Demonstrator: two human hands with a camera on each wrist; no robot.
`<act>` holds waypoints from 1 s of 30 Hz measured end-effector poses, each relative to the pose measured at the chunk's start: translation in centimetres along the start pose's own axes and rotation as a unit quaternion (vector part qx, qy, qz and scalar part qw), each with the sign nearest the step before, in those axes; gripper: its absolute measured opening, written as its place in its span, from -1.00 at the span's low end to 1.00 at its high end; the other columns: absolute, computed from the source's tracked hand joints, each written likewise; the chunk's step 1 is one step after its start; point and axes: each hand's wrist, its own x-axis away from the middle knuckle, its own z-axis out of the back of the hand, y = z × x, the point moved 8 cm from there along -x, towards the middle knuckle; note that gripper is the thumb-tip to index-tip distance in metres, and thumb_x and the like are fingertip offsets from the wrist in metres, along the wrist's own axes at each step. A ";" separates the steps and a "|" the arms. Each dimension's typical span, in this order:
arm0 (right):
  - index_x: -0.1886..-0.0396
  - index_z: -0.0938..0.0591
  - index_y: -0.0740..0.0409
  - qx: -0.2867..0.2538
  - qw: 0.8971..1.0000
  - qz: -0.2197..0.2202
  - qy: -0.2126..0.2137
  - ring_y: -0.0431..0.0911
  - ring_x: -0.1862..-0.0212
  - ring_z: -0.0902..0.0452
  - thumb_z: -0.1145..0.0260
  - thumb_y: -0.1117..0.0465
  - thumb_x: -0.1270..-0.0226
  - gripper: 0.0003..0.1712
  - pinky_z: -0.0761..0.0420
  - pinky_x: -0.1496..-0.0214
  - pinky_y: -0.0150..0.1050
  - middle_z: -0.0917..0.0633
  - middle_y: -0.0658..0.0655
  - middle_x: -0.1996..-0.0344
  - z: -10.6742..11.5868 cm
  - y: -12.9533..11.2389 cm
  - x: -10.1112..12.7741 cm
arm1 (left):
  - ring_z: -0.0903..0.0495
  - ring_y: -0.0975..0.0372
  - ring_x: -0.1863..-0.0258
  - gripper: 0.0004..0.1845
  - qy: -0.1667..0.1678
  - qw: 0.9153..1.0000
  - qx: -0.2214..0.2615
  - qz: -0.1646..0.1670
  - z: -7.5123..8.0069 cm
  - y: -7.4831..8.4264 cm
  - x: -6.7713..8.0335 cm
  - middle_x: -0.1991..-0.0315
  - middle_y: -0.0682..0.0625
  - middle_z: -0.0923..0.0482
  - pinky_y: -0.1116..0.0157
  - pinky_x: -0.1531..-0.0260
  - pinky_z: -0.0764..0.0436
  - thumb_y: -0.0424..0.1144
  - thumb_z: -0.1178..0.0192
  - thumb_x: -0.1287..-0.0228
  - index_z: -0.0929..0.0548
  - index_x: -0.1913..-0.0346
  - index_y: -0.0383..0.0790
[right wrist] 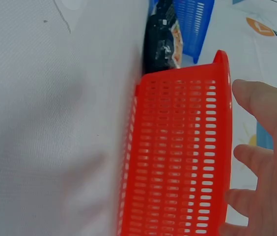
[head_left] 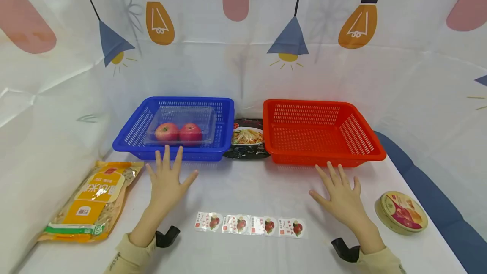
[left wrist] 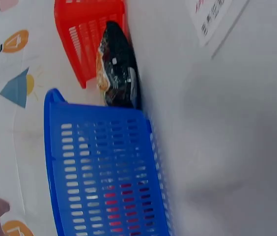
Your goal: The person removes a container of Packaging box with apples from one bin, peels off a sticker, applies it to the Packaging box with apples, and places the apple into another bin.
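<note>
From the head view, we see our left hand (head_left: 167,181) and right hand (head_left: 340,195) flat on the bench (head_left: 266,189), fingers spread, holding nothing, before a blue basket (head_left: 131,136) of apples and an empty red basket (head_left: 323,132). The left wrist view shows only the blue basket (left wrist: 104,172). In the right wrist view, relaxed fingers (right wrist: 263,105) hover beside the red basket (right wrist: 178,157).
</note>
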 end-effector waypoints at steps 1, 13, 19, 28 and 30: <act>-0.42 -0.12 0.01 -0.002 1.000 0.001 0.001 0.32 -0.37 0.20 -0.24 -0.16 -0.16 -0.10 0.42 -0.20 0.41 -0.09 0.39 -0.37 0.0 0.0 0.0 | 0.28 -0.36 -0.33 -0.11 0.016 1.000 0.008 0.008 0.4 -0.3 -0.2 -0.40 -0.41 0.20 -0.38 -0.13 0.33 0.23 -0.06 -0.20 -0.03 -0.43 -0.21; -0.42 -0.13 0.02 0.006 1.000 0.001 -0.003 0.34 -0.37 0.20 -0.25 -0.15 -0.16 -0.11 0.45 -0.20 0.41 -0.08 0.40 -0.37 0.6 -0.2 0.0 | 0.58 -0.29 -0.32 -0.03 0.118 0.976 0.133 0.127 2.0 -5.2 -1.9 -0.39 -0.31 0.62 -0.33 -0.13 0.49 0.13 -0.02 -0.28 0.35 -0.45 -0.20; -0.41 -0.15 0.02 0.009 1.000 -0.001 -0.003 0.34 -0.37 0.20 -0.23 -0.18 -0.17 -0.11 0.46 -0.20 0.41 -0.08 0.39 -0.37 0.5 -0.2 0.1 | 0.62 -0.21 -0.33 0.02 0.127 0.944 0.222 0.209 1.5 -7.6 -2.3 -0.38 -0.30 0.67 -0.26 -0.19 0.47 0.15 -0.03 -0.27 0.45 -0.42 -0.22; -0.42 -0.14 -0.01 0.018 1.000 0.014 0.010 0.33 -0.37 0.18 -0.23 -0.18 -0.17 -0.12 0.39 -0.20 0.42 -0.09 0.38 -0.37 0.8 -0.7 -0.1 | 0.60 0.09 -0.39 0.08 0.169 0.845 0.382 0.335 0.9 -10.8 -2.6 -0.40 -0.09 0.72 0.20 -0.33 0.47 0.03 -0.11 -0.24 0.59 -0.39 -0.03; -0.42 -0.15 -0.02 0.019 1.000 0.017 0.012 0.33 -0.36 0.17 -0.24 -0.18 -0.16 -0.12 0.38 -0.20 0.42 -0.10 0.38 -0.37 0.8 -0.8 -0.1 | 0.60 0.16 -0.39 0.09 0.179 0.826 0.402 0.352 0.9 -11.3 -2.5 -0.40 -0.03 0.73 0.30 -0.31 0.50 0.02 -0.11 -0.24 0.61 -0.38 0.01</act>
